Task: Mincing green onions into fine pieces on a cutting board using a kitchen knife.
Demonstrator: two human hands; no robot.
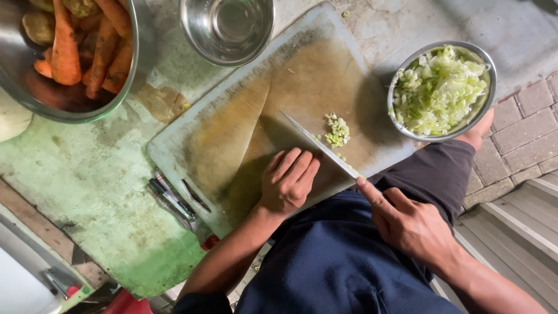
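Note:
My right hand (407, 224) grips the handle of a long knife (317, 142), index finger stretched along its spine. The blade lies slanted across a worn white cutting board (232, 128), its edge beside a small pile of chopped green onion (337, 131). My left hand (288, 180) rests on the board's near edge, fingers loosely extended, holding nothing, just left of the blade. A steel bowl (485, 64) full of chopped green onion stands at the board's right end, next to my knee (479, 131).
A big steel bowl (131, 75) of carrots and potatoes sits top left. A smaller steel bowl (226, 29) stands at the top, above the board. Dark slim tools (171, 200) lie by the board's left corner. The concrete slab is green-stained; brick paving (526, 125) and steps lie to the right.

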